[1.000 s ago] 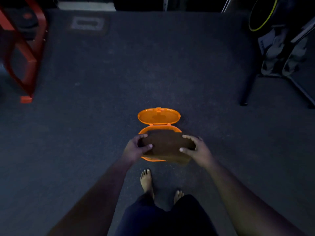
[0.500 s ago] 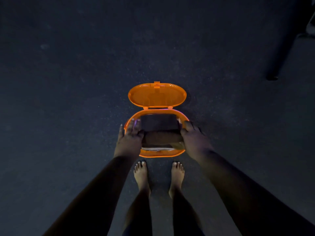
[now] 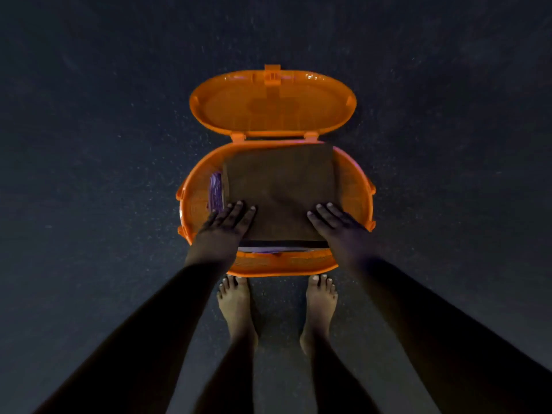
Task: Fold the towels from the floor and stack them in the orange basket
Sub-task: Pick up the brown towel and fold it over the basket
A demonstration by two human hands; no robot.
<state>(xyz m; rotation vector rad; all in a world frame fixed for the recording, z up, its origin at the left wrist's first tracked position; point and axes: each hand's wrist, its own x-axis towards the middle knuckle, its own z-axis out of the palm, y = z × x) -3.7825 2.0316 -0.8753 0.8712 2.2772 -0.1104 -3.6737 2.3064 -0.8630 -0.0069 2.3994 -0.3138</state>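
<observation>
The orange basket (image 3: 355, 186) stands on the dark floor right in front of my bare feet, its oval lid (image 3: 272, 104) hinged open and lying back on the far side. A folded brown towel (image 3: 280, 186) lies flat on top of the stack inside. Under it, a purple towel (image 3: 215, 191) peeks out at the left, and thin dark and pale edges show at the near side. My left hand (image 3: 228, 221) rests flat on the brown towel's near left corner. On the near right corner lies my right hand (image 3: 336, 222), fingers straight.
Dark speckled carpet (image 3: 104, 174) surrounds the basket on all sides. My two bare feet (image 3: 236, 306) stand just behind the basket's near rim.
The brown towel went from held above the basket, down into it, and now lies flat on the stack. Both hands moved from its ends onto its top. The view came much closer.
</observation>
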